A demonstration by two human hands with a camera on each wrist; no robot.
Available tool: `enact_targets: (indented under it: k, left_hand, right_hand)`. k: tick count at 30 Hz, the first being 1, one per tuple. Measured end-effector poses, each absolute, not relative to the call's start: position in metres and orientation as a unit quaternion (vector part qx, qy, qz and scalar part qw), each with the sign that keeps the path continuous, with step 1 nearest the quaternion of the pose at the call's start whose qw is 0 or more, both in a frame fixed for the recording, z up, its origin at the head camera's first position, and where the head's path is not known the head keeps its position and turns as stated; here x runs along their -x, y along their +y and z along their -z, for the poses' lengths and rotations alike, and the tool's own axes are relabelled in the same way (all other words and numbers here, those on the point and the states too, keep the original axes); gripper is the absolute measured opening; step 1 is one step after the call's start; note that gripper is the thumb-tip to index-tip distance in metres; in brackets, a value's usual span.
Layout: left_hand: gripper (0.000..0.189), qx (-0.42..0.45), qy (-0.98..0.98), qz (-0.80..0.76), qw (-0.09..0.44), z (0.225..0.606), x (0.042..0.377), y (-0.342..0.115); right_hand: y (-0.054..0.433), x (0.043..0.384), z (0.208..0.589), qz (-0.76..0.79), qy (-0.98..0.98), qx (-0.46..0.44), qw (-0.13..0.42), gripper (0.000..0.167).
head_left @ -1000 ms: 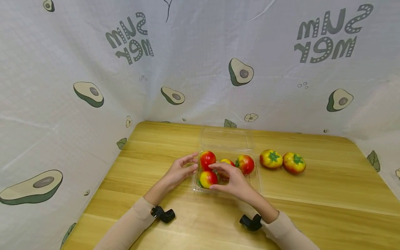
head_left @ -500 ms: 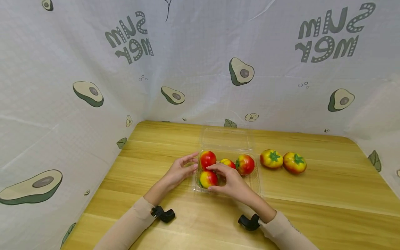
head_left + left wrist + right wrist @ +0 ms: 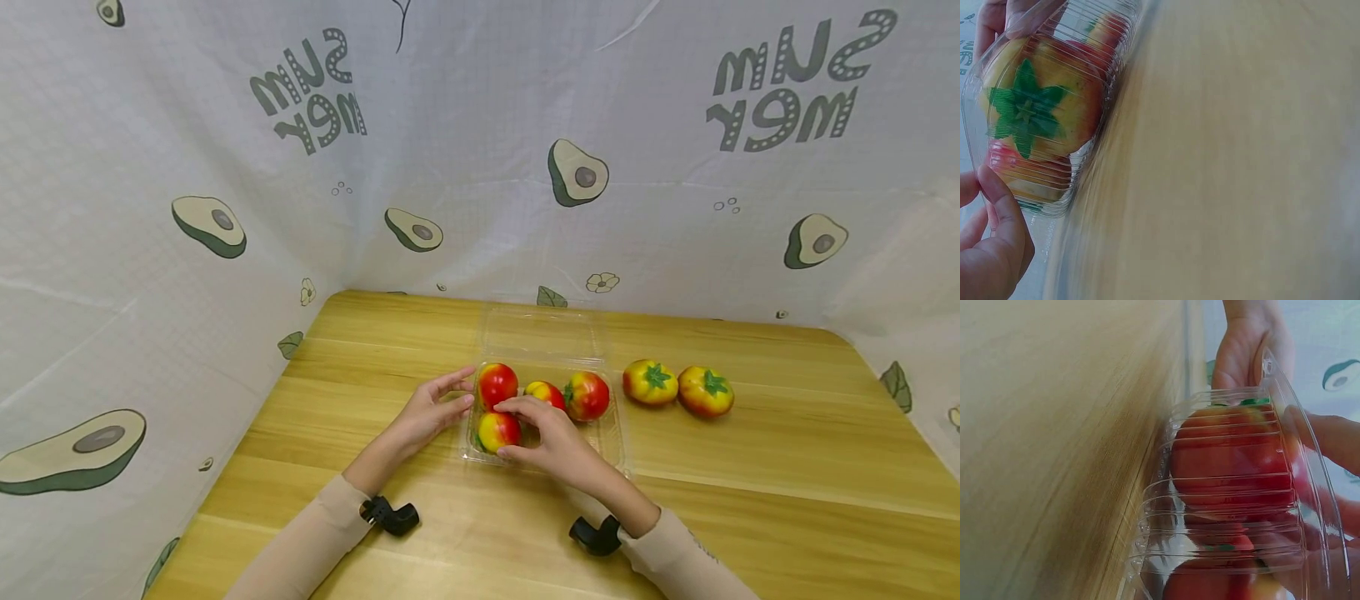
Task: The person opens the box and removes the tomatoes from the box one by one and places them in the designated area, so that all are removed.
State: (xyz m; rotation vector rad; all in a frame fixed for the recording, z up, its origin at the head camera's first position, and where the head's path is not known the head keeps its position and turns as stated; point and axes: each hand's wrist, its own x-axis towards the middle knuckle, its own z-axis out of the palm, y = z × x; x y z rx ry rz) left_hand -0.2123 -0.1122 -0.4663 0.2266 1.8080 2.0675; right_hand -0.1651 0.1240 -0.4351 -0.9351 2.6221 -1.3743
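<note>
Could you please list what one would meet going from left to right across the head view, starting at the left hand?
Left hand, rear-left red fruit, half-hidden fruit, right-hand boxed fruit, first loose fruit, second loose fruit.

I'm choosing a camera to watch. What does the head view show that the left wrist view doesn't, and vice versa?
Only the head view: two loose fruits, one beside the other, on the table right of the clear box, plus the sleeves and black wrist devices.

Only the left wrist view: the full green leaf cap of the near-left fruit, through the box's wall; from the head just a sliver of green shows.

Both: left hand, right hand, clear box with fruits inside, table.
</note>
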Motion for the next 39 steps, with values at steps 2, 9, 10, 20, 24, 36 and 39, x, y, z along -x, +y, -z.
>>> enact_targets:
  k: [2,9,10,20,24,36,39]
  left_hand:
    - [0.055,-0.08,0.644,-0.736,0.191,0.4659,0.2123,-0.112]
    - [0.055,-0.083,0.645,-0.735,0.191,0.4663,0.2117,-0.1126]
    - [0.055,-0.083,0.645,-0.735,0.191,0.4666,0.2116,-0.1129]
    - [0.055,-0.084,0.642,-0.737,0.193,0.4666,0.2109,-0.1129]
    - [0.055,-0.085,0.643,-0.737,0.191,0.4667,0.2114,-0.1127]
    - [0.055,-0.087,0.644,-0.736,0.193,0.4684,0.2119,-0.1133]
    - [0.055,-0.083,0.643,-0.736,0.193,0.4675,0.2123,-0.1126]
  right_hand:
    - [0.1241,0.1649,0.4351,0.442,0.845,0.301,0.019,0.051]
    - [0.1239,0.1635,0.4334,0.428,0.853,0.3,0.015,0.052]
    - [0.124,0.1632,0.4333,0.428,0.853,0.299,0.017,0.052]
    - [0.1239,0.1605,0.4343,0.419,0.855,0.305,0.011,0.054]
    - [0.1237,0.1604,0.4344,0.42,0.854,0.307,0.008,0.054]
    - [0.1237,0.1593,0.4342,0.422,0.852,0.31,0.006,0.052]
    - [0.124,0.1591,0.4346,0.423,0.852,0.31,0.004,0.051]
